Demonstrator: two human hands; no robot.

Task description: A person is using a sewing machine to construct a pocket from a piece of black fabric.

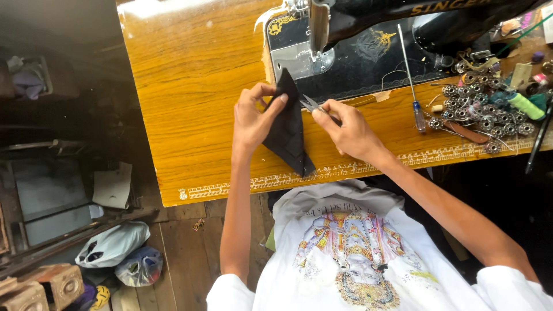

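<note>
The left hand point(253, 118) pinches a black fabric piece point(286, 126) upright; the right hand point(345, 132) grips small snips point(312, 104) at its edge. Trimming looks underway, not finished.

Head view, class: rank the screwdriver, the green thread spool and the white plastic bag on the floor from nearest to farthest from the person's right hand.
From the right hand:
1. Screwdriver, on the table just to its right.
2. Green thread spool, far right among the bobbins.
3. White plastic bag, on the floor, lower left.

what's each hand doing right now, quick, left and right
Left hand: closed, pinching the black fabric piece by its upper corner.
Right hand: closed around small metal snips, tips at the fabric's edge.
</note>
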